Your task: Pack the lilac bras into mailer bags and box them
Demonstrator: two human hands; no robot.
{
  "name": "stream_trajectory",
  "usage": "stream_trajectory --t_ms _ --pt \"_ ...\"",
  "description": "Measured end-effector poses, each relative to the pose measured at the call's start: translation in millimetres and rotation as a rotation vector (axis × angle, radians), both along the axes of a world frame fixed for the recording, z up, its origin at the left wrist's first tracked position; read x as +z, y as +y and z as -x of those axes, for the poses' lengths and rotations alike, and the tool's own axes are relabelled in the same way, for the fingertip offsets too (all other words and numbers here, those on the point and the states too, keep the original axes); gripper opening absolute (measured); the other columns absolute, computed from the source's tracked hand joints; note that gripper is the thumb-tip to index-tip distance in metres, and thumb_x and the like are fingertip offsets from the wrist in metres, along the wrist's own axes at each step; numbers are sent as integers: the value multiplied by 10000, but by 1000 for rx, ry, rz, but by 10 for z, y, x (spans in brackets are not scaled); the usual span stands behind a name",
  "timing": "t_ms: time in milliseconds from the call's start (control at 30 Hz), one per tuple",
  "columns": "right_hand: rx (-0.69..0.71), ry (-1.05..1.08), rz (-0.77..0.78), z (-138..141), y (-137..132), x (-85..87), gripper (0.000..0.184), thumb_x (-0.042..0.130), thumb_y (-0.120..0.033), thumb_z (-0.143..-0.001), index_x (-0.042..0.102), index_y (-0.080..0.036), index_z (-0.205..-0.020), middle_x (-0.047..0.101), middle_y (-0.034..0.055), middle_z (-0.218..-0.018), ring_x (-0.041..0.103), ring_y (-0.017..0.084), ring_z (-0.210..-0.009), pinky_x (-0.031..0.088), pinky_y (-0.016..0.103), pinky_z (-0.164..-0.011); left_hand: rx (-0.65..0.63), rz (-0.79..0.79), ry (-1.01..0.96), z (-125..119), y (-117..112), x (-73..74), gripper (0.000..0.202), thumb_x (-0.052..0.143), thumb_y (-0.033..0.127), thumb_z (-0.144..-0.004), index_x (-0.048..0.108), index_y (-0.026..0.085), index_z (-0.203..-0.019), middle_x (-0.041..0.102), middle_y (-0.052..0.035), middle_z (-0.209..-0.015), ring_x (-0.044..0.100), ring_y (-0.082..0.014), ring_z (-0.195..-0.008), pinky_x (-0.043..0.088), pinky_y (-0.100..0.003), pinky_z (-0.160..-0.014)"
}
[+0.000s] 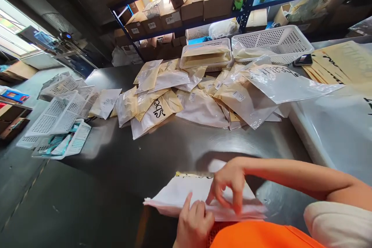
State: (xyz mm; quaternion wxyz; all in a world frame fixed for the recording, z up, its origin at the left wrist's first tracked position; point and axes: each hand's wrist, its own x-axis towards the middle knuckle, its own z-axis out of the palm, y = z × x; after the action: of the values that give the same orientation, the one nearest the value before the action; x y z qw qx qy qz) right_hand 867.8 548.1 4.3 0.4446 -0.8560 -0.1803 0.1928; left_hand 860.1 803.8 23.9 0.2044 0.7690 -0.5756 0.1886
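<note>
A flat white packet (pixel 171 195) lies on the dark metal table right in front of me. Its far edge shows a yellowish strip and bits of black writing, and the near edge looks layered or folded. My left hand (pixel 195 219) is at the near edge, index finger pointing forward over the packet and the other fingers curled against it. My right hand (pixel 229 182) reaches in from the right, its fingers bent down onto the packet, with a loop between them. Exactly what the fingertips pinch is hard to see.
Plastic-wrapped envelopes (pixel 200 108) lie heaped across the far side. White baskets (pixel 273 42) stand behind them, and more baskets (pixel 58 114) are stacked at left. Large tan envelopes (pixel 337 62) are piled at right. Shelves with cardboard boxes (pixel 192 11) rise beyond the table.
</note>
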Motion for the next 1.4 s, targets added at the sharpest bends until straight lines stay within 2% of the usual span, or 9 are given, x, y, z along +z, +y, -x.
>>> stream_trajectory --t_ms 100,200,367,600,800,967,1233,1300,1400 --pt "-265 -97 377 -294 -272 -267 358 770 -388 -703 695 -206 -1002 624 94 -1150 575 213 -1059 484 289 -938 -82 -78 2 46 40 -41 203 498 48 -829 613 215 -834 448 23 -559 441 -131 -467 363 -254 -464" --pt "-566 -116 546 -640 -640 -544 362 487 -188 -885 619 -89 -1206 500 234 -1316 475 337 -1204 336 559 -1061 10 -191 137 101 128 -83 344 488 16 -815 629 189 -1077 519 6 -644 532 -135 -532 422 -243 -493" --pt "-669 -158 651 -908 -947 -789 322 424 -84 -857 684 -42 -1042 557 262 -1170 479 377 -1149 269 632 -1046 177 -182 209 128 137 -170 314 396 -30 -829 627 182 -822 673 -77 -914 682 -184 -851 566 -251 -653" --pt "-441 -185 591 -695 -633 -686 187 574 -284 -912 650 -118 -872 617 67 -957 558 162 -921 474 334 -880 124 -158 -4 -42 -124 -81 248 469 9 -865 587 162 -711 544 -51 -1429 425 -369 -1373 570 -505 -945" --pt "-547 -262 559 -613 -550 -765 359 407 -99 -902 618 -118 -1192 481 177 -1346 414 313 -1265 335 547 -1084 63 -193 -22 -166 -281 -10 287 445 -6 -883 577 145 -677 534 -45 -1442 394 -345 -1399 559 -498 -976" --pt "-593 -239 402 -861 -780 -688 355 327 -43 -905 654 -23 -1043 451 278 -1335 413 375 -1267 309 651 -1050 74 -182 -45 -142 -278 1 292 440 -10 -875 574 152 -673 535 -56 -1440 362 -338 -1421 537 -501 -993" --pt "88 9 -225 20 -449 -172 239 630 -342 -908 714 -162 -1042 676 40 -1076 644 98 -958 495 152 -839 70 -125 -64 -200 -316 -50 225 478 29 -862 614 170 -750 659 -100 -1233 515 -354 -1275 515 -511 -938" --pt "-103 201 -459 255 -472 -173 341 743 -430 -793 729 -136 -967 695 39 -913 656 122 -820 508 169 -733 -30 -144 -16 -235 -301 -74 246 474 48 -875 563 177 -684 692 -73 -929 656 -253 -918 544 -403 -764" --pt "-890 206 -575 433 -799 -278 501 809 -497 -687 687 -129 -1005 672 52 -931 620 145 -827 504 212 -746 -188 -186 10 -288 -217 -134 240 457 58 -900 572 182 -730 628 -35 -766 577 -157 -634 454 -291 -580"
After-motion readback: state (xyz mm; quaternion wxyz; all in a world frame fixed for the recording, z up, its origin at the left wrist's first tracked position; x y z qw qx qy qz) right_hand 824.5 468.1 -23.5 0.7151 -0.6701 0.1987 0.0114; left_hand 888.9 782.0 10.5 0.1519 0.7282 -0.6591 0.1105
